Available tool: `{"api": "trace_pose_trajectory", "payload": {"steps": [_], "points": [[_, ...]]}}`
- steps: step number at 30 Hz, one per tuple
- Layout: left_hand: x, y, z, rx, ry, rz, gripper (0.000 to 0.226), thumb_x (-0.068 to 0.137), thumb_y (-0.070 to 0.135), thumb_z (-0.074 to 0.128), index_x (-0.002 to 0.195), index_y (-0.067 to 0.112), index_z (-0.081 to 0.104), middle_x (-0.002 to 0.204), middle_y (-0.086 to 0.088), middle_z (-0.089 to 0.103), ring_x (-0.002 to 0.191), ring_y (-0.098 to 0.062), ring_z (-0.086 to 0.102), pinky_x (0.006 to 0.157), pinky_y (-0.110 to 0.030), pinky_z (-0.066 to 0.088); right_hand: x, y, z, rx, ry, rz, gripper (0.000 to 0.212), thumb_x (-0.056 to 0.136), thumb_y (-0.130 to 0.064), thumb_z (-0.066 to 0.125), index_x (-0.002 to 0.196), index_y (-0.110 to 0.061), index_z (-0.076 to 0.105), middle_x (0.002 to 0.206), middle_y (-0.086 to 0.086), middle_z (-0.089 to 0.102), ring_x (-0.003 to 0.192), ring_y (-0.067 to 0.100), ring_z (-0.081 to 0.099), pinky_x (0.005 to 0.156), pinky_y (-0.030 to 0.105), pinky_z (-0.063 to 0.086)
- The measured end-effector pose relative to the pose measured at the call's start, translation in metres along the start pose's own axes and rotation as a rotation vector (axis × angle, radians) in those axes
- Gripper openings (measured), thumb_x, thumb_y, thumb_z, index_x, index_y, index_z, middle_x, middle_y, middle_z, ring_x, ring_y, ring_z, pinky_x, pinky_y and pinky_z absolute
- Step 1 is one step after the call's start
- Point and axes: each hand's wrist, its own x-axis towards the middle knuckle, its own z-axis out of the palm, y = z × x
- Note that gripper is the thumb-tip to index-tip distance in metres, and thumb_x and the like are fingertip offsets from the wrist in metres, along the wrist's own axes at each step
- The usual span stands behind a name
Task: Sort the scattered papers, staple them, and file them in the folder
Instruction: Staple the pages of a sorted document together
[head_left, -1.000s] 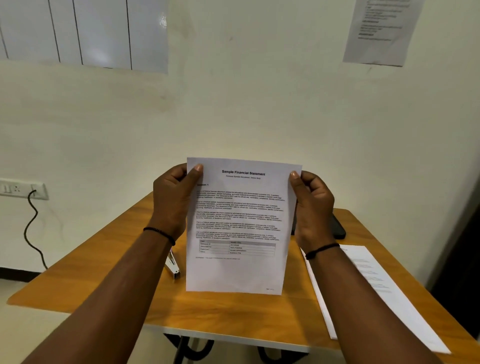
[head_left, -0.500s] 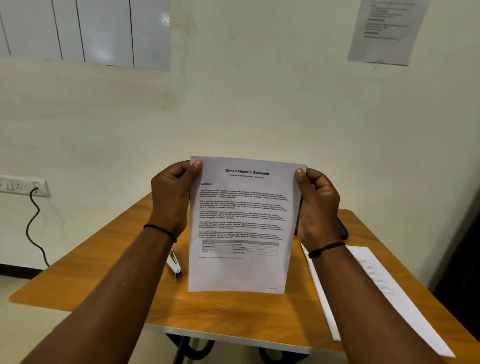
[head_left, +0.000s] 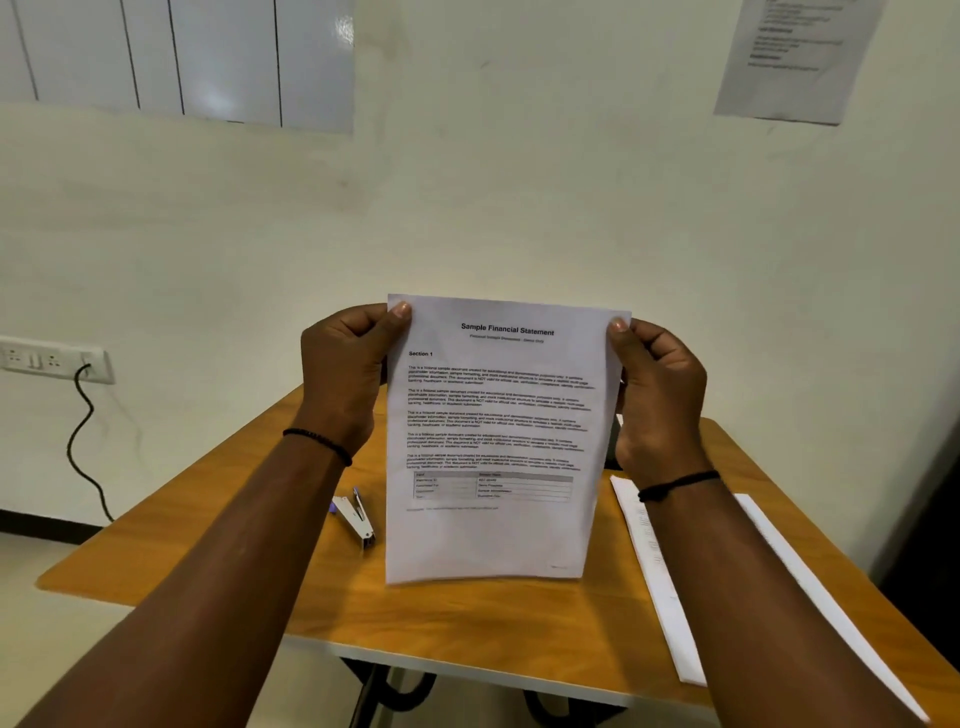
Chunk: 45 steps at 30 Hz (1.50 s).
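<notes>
Paper fills the middle of the head view: the printed sheet (head_left: 498, 441), headed "Sample Financial Statement", is held upright between my two hands above the counter (head_left: 218, 561). Against the picture from a second ago almost nothing has moved; the sheet has only crept slightly up and to the right, and both grips look unchanged. I judge I am still reading and squaring the pages, so stapling has not begun.

My left hand (head_left: 348, 379) pinches the sheet's upper left edge, thumb on the front, fingers curled behind. My right hand (head_left: 660, 395) pinches the upper right edge the same way. I cannot tell how many pages are in the pinch.

Below and just inward of my left wrist, a small metal stapler (head_left: 356, 514) with a purple tip lies on the smooth, orange-brown wood. Under my right forearm a flat, thin white stack of papers (head_left: 649, 545) rests on the counter. A dark object is mostly hidden behind my right hand.
</notes>
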Motion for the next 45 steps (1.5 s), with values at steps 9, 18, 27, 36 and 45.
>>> {"api": "trace_pose_trajectory", "payload": {"steps": [9, 18, 27, 36, 45], "points": [[-0.011, -0.029, -0.030, 0.208, -0.015, -0.223, 0.029, 0.090, 0.013, 0.071, 0.069, -0.005, 0.061, 0.063, -0.010, 0.063, 0.056, -0.017, 0.062, 0.057, -0.030, 0.054, 0.001, 0.047, -0.001, -0.171, -0.094, 0.339, 0.009, 0.091, -0.013, 0.070, 0.094, -0.005, 0.070, 0.098, 0.018, 0.074, 0.087, 0.031, 0.070, 0.086, 0.043, 0.059], [-0.059, -0.079, -0.151, 0.435, 0.165, -0.419, 0.030, 0.091, 0.012, 0.069, 0.067, -0.004, 0.059, 0.060, -0.008, 0.062, 0.050, -0.014, 0.056, 0.048, -0.024, 0.046, -0.069, 0.181, 0.051, -0.349, -0.301, 0.591, 0.021, 0.089, -0.019, 0.071, 0.077, -0.005, 0.062, 0.089, 0.026, 0.071, 0.069, 0.027, 0.064, 0.065, 0.036, 0.050], [-0.071, -0.067, -0.234, 0.443, 0.256, -0.534, 0.021, 0.089, 0.012, 0.071, 0.072, 0.000, 0.065, 0.065, -0.014, 0.067, 0.052, -0.025, 0.062, 0.044, -0.026, 0.048, -0.095, 0.213, 0.099, -0.712, -0.448, 0.337, 0.046, 0.085, -0.047, 0.070, 0.071, -0.004, 0.063, 0.061, 0.003, 0.064, 0.055, 0.015, 0.051, 0.055, 0.031, 0.042], [-0.072, -0.065, -0.235, 0.529, 0.222, -0.561, 0.035, 0.087, 0.007, 0.071, 0.056, 0.007, 0.055, 0.057, -0.009, 0.061, 0.050, -0.021, 0.053, 0.040, -0.021, 0.039, -0.102, 0.209, 0.111, -1.053, -0.696, 0.185, 0.011, 0.086, -0.026, 0.067, 0.083, -0.016, 0.072, 0.084, -0.002, 0.071, 0.077, 0.016, 0.064, 0.068, 0.030, 0.052], [-0.072, -0.070, -0.223, 0.611, 0.123, -0.573, 0.041, 0.089, 0.014, 0.072, 0.055, 0.008, 0.051, 0.056, -0.009, 0.061, 0.051, -0.021, 0.054, 0.051, -0.026, 0.042, -0.081, 0.199, 0.089, -0.925, -0.607, 0.339, 0.033, 0.083, -0.031, 0.075, 0.080, 0.001, 0.070, 0.073, 0.014, 0.068, 0.061, 0.024, 0.059, 0.055, 0.034, 0.045]]}}
